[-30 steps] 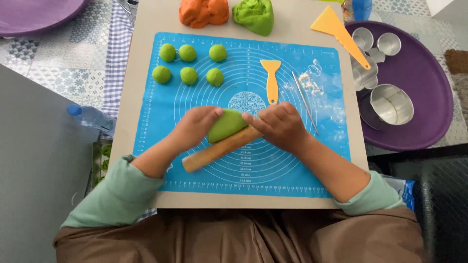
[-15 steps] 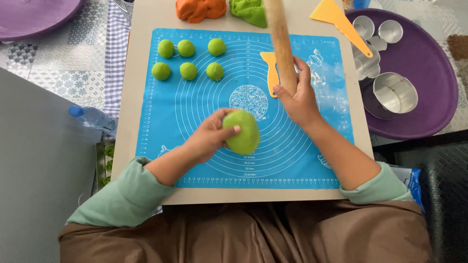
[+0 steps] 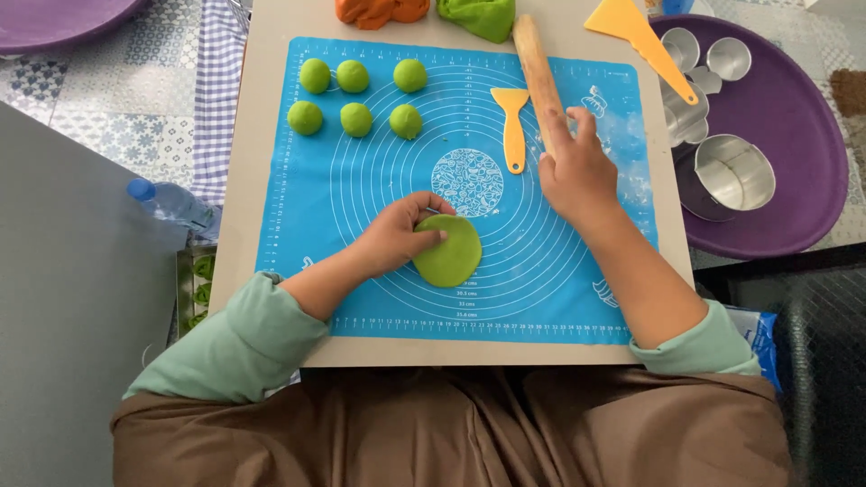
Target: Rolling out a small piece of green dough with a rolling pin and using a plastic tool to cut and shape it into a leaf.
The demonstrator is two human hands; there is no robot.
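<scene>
Left hand: the left hand (image 3: 394, 236) is laid on the left edge of the green dough disc (image 3: 448, 250), fingers curled lightly over it, pressing rather than gripping.
Right hand: the right hand (image 3: 575, 171) is rested on the lower end of the wooden rolling pin (image 3: 539, 77), fingers spread; no closed grip is seen.
Step in hand: the disc is best steadied with flat fingers so that no dents are left, and the pin is best kept well apart from it.
Dough disc: a smooth, flattened, slightly oval piece is seen, lying near the middle of the blue silicone mat (image 3: 361, 225).
Surroundings: six green dough balls (image 3: 355, 90) are set in two rows at the mat's upper left; a yellow spatula (image 3: 512, 126) is placed just beside the pin.
</scene>
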